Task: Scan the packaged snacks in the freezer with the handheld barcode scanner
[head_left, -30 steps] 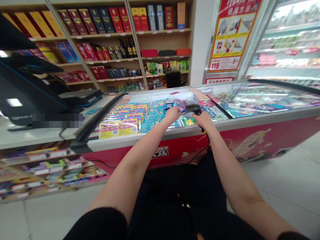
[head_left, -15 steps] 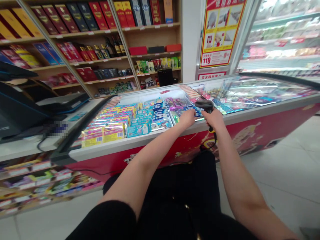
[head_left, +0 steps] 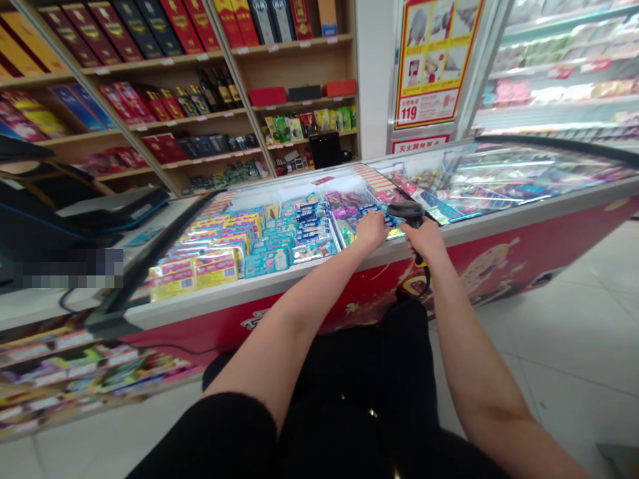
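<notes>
A black handheld barcode scanner [head_left: 407, 210] is in my right hand [head_left: 424, 238], fingers wrapped round its handle and its head turned left toward my other hand. Its cable hangs down in front of the freezer. My left hand [head_left: 372, 230] is just left of the scanner, over the freezer's front edge. Its fingers are closed at a blue-wrapped pack [head_left: 388, 219], which they partly hide. Beneath both hands is the chest freezer [head_left: 294, 282], with a glass top and red front. Inside lie rows of teal packs [head_left: 268, 261], yellow-and-pink packs [head_left: 215, 267] and purple packs [head_left: 344, 201].
On the left, a counter [head_left: 30, 299] holds a dark checkout machine [head_left: 50, 216]. Wooden shelves [head_left: 294, 50] with boxes and bottles stand behind the freezer. A red-and-yellow poster [head_left: 434, 63] hangs beside a glass-fronted cooler [head_left: 564, 73]. My legs are close to the freezer front.
The camera view has shifted slightly, so the freezer and shelves appear a little further left. Both hands keep nearly the same places, the scanner still in my right hand.
</notes>
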Tool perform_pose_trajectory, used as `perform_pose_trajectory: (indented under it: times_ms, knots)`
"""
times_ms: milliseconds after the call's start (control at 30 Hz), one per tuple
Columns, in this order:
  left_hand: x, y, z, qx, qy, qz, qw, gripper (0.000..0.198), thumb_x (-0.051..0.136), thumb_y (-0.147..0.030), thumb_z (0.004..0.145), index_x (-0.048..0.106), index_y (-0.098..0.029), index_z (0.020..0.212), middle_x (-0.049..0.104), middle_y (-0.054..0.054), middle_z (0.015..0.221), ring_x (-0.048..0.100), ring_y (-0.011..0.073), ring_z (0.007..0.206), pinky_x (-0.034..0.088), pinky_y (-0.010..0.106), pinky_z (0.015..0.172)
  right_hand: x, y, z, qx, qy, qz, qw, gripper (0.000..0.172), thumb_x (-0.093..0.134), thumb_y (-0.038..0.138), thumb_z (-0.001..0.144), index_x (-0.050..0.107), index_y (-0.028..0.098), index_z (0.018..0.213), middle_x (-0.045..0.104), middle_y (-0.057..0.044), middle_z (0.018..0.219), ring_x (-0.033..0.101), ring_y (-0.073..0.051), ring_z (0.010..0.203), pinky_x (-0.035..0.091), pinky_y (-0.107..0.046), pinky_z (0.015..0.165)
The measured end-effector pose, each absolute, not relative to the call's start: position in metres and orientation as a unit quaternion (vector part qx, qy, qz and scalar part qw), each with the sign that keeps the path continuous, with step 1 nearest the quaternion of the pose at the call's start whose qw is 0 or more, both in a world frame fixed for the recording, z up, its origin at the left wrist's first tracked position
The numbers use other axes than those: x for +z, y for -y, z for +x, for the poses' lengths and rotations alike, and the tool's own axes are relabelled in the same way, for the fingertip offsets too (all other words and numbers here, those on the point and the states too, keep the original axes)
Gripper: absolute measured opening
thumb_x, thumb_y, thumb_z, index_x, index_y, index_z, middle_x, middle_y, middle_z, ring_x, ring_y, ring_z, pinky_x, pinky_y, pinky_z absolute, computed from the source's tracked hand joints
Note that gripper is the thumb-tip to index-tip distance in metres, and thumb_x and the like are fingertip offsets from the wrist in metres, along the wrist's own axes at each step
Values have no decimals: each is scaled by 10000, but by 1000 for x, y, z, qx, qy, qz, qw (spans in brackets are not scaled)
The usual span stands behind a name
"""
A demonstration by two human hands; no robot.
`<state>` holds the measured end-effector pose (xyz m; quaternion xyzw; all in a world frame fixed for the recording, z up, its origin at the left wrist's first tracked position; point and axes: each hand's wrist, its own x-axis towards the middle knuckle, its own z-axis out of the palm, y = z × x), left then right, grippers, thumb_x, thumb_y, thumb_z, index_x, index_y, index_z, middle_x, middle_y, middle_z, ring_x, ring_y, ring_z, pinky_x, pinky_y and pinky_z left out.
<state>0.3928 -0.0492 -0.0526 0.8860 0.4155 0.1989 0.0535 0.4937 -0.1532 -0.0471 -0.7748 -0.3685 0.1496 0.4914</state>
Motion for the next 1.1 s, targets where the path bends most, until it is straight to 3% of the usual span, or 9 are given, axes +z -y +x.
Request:
perform_pose_trajectory:
  times_ms: [167, 500, 700, 967, 1100]
  knots:
    - [-53, 44, 380, 217, -417, 881, 53, 308, 547, -435, 967, 622, -188, 1134, 605, 124, 1232, 574, 261, 1167, 455, 347, 960, -45, 151, 484, 161, 371, -777, 482, 306, 645, 343, 846, 689, 115, 1044, 675, -67, 632, 596, -172, 452, 496, -263, 470]
    - [-43, 21, 313, 228, -483, 845, -20, 271, 447, -265, 989, 607, -179, 1190, 624, 131, 1228, 589, 260, 1166, 441, 339, 949, -43, 135, 451, 164, 409, -786, 434, 339, 628, 378, 859, 698, 120, 1068, 695, -71, 659, 630, -187, 478, 510, -277, 526]
    - [-37, 17, 265, 215, -532, 819, -18, 288, 478, -256, 967, 617, -200, 1213, 620, 140, 1259, 574, 270, 1199, 421, 368, 995, -42, 123, 415, 157, 458, -778, 400, 358, 617, 381, 860, 700, 103, 1069, 726, -102, 742, 671, -208, 555, 525, -288, 584]
    - [-37, 14, 217, 170, -541, 823, -37, 373, 547, -474, 947, 661, -186, 1155, 633, 155, 1262, 540, 307, 1241, 386, 419, 1057, -46, 110, 369, 152, 511, -763, 364, 353, 621, 398, 859, 691, 119, 1064, 739, -110, 820, 723, -229, 747, 533, -270, 654]
    - [-40, 18, 203, 155, -524, 836, -50, 391, 656, -422, 890, 618, -209, 1215, 616, 132, 1293, 552, 284, 1231, 393, 388, 1056, -44, 108, 356, 144, 518, -764, 356, 368, 631, 396, 852, 681, 118, 1087, 744, -124, 866, 729, -236, 778, 535, -274, 674]
